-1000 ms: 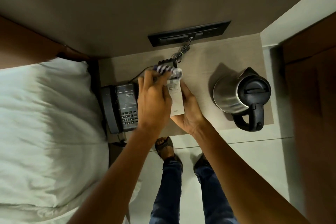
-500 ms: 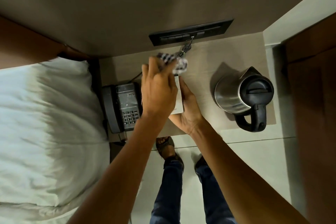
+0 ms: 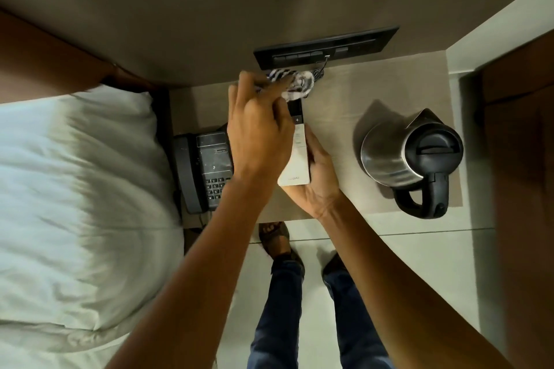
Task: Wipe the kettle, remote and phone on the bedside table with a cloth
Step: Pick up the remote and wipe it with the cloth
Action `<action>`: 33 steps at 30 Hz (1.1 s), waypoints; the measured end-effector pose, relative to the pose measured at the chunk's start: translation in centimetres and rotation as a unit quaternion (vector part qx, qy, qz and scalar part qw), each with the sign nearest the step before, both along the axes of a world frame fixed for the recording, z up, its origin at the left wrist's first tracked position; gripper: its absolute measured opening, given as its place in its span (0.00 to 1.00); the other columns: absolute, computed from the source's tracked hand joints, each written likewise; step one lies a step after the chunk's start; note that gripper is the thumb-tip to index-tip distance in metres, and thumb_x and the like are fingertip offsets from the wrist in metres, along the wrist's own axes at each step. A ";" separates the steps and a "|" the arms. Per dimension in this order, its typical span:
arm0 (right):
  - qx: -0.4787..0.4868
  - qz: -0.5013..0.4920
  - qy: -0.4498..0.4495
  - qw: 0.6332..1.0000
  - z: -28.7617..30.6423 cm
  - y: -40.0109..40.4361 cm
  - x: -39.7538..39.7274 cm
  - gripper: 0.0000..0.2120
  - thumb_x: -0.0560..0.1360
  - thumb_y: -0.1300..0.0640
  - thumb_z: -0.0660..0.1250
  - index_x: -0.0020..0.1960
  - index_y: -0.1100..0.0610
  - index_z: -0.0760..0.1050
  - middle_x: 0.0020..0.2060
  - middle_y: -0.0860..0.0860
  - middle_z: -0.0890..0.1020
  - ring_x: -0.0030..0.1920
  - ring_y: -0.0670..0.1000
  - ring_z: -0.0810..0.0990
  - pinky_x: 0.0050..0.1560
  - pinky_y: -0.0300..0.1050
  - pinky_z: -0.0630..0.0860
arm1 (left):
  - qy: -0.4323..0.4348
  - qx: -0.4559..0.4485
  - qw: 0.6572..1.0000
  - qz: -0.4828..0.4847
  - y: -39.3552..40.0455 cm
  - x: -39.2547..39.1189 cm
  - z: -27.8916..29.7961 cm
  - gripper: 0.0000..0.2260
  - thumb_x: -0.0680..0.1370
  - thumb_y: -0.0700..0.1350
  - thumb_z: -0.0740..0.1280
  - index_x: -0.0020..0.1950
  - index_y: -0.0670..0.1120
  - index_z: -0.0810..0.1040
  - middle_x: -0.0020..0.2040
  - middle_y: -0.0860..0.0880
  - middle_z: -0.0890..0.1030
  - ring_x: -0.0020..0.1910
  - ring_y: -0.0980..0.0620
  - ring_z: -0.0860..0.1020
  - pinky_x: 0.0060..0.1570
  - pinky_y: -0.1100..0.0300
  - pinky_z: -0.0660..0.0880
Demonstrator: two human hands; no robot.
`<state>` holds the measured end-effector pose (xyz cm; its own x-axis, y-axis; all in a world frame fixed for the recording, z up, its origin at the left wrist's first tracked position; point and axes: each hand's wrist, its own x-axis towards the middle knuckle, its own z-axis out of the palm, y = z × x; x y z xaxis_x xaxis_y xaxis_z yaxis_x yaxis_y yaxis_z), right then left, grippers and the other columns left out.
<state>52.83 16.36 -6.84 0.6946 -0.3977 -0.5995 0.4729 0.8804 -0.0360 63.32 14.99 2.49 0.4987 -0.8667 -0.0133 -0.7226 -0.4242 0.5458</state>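
My right hand (image 3: 317,180) holds a slim white remote (image 3: 296,156) from below, its dark top end pointing at the wall. My left hand (image 3: 257,135) grips a blue-and-white striped cloth (image 3: 295,84) pressed at the remote's far end, and it hides the remote's left side. A dark corded phone (image 3: 204,171) lies at the left of the bedside table (image 3: 335,117), partly behind my left wrist. A steel kettle (image 3: 410,156) with a black lid and handle stands at the table's right.
A black switch panel (image 3: 326,46) with a thin cable sits on the wall behind the table. A white pillow (image 3: 78,204) on the bed lies to the left. My legs and sandals (image 3: 275,237) stand on the tiled floor below.
My left hand has slid the cloth up along the remote toward the wall, uncovering more of the remote's white face. My right hand keeps the remote in place.
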 end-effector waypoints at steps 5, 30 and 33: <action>-0.005 -0.008 -0.009 1.000 -0.2 -0.2 -0.6 0.22 0.88 0.46 0.55 0.68 0.59 0.79 0.59 0.58 0.81 0.59 0.55 0.80 0.60 0.47 0.74 | -0.001 0.083 0.992 -0.095 2.7 -1.6 -1.2 0.17 0.82 0.37 0.65 0.67 0.50 0.83 0.65 0.45 0.77 0.61 0.43 0.74 0.63 0.51 0.74; -0.189 0.170 0.460 0.851 -8.3 1.4 -0.8 0.19 0.84 0.49 0.67 0.72 0.54 0.75 0.60 0.55 0.85 0.51 0.52 0.85 0.32 0.30 0.80 | 0.174 0.143 0.974 -0.023 11.6 1.7 -5.0 0.10 0.83 0.36 0.65 0.57 0.44 0.85 0.53 0.51 0.80 0.45 0.57 0.82 0.45 0.66 0.80; -0.227 0.168 0.505 0.815 -8.3 1.9 -0.7 0.17 0.83 0.54 0.70 0.69 0.59 0.78 0.59 0.57 0.86 0.57 0.56 0.86 0.38 0.29 0.80 | 0.195 0.159 0.967 -0.043 12.4 1.9 -5.3 0.10 0.83 0.35 0.64 0.57 0.43 0.85 0.53 0.51 0.80 0.47 0.56 0.82 0.47 0.65 0.80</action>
